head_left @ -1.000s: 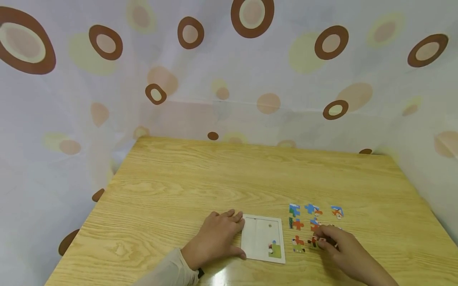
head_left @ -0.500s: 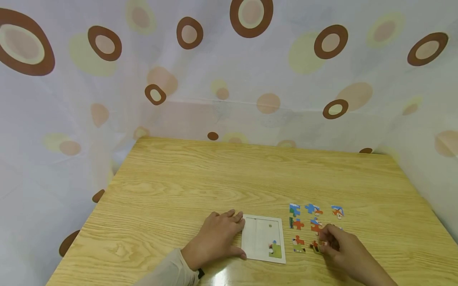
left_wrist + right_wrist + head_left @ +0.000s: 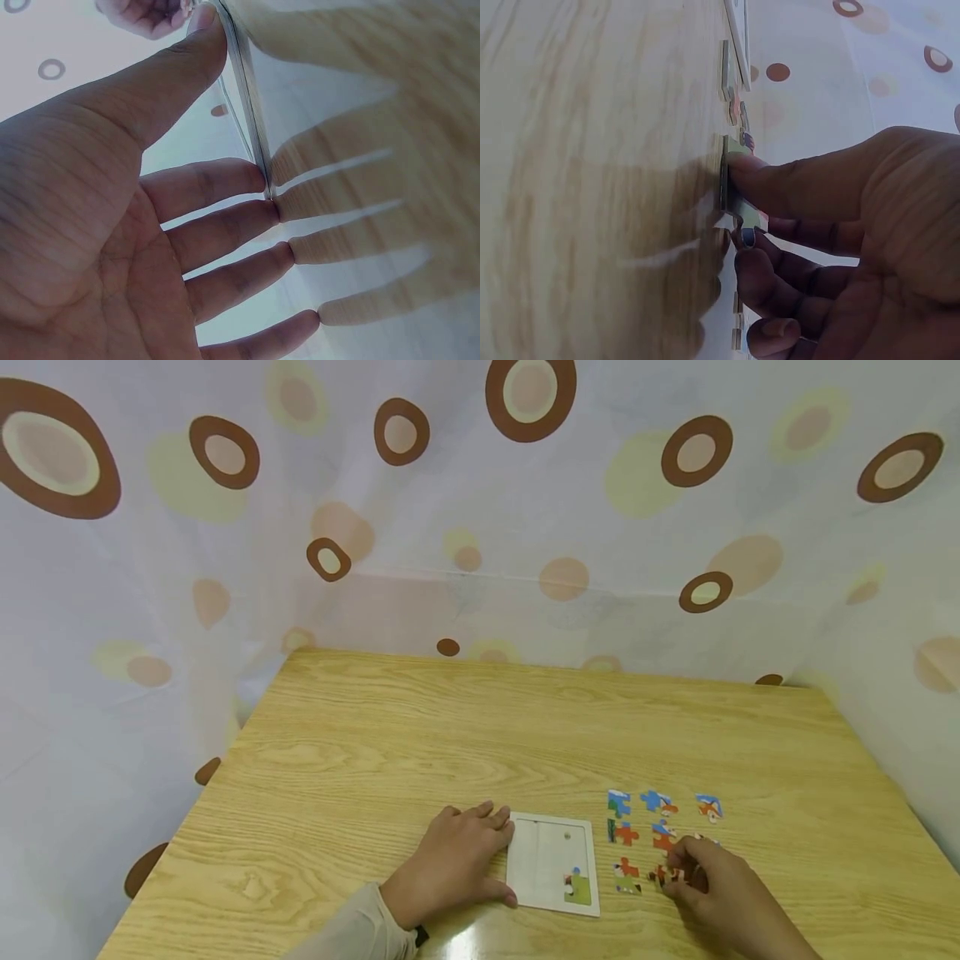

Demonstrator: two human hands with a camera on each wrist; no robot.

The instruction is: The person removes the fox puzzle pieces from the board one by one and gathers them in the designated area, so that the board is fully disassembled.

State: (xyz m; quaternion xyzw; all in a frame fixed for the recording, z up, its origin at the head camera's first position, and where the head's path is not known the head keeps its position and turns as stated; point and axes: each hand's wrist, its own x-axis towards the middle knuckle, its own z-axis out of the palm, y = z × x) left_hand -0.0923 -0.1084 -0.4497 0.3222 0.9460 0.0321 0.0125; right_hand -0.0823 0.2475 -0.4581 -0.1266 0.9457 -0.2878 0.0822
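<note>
My left hand (image 3: pixel 457 856) lies on the table with its fingers fairly straight. Its fingertips and thumb touch the left side and near corner of a white puzzle tray (image 3: pixel 536 868). In the tray's lower right corner sits a green jigsaw piece (image 3: pixel 579 888). To the right of the tray, my right hand (image 3: pixel 720 881) pinches another jigsaw piece (image 3: pixel 658 875) between thumb and fingers. The right wrist view shows the thumb (image 3: pixel 780 184) on the green face of this piece (image 3: pixel 744 212), low at the tabletop. The fingers partly cover it.
Several loose jigsaw pieces lie in rough rows between the tray and my right hand, among them a red one (image 3: pixel 626 834), a blue one (image 3: pixel 618 802) and one with an orange animal (image 3: pixel 708 810). Behind the wooden table (image 3: pixel 450 718) hangs a patterned curtain (image 3: pixel 420 510).
My right thumb and fingers have shifted slightly around the piece, which sits a little further left and flatter than a second ago. My left hand and the tray have stayed put.
</note>
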